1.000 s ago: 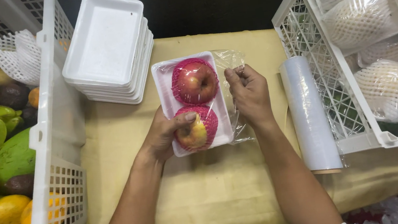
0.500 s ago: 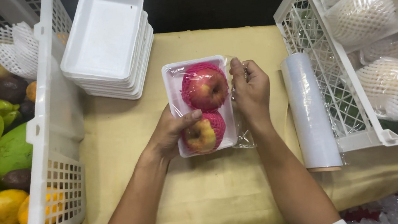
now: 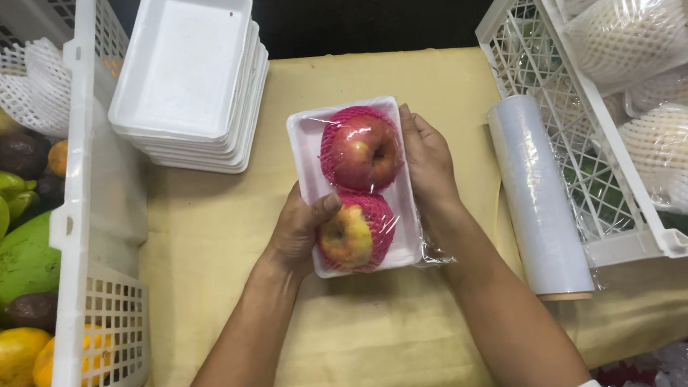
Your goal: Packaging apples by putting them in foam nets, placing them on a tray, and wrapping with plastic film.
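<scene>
A white foam tray [image 3: 307, 141] lies on the yellow cloth at the middle of the table. Two red apples in pink foam nets sit in it, one at the far end [image 3: 362, 151] and one at the near end [image 3: 352, 234], under clear plastic film [image 3: 431, 249]. My left hand [image 3: 298, 234] grips the tray's left side, thumb pressing on the near apple. My right hand [image 3: 430, 165] lies flat along the tray's right edge, pressing the film against it.
A stack of empty white foam trays [image 3: 187, 68] stands at the back left. A white crate [image 3: 97, 250] of mixed fruit fills the left. A roll of clear film [image 3: 537, 196] lies right of my hands, beside a white crate [image 3: 568, 131] of wrapped net-covered fruit.
My right hand has drawn the loose film over to the tray's right side and flattened against it. The tray has shifted slightly to the right and toward me.
</scene>
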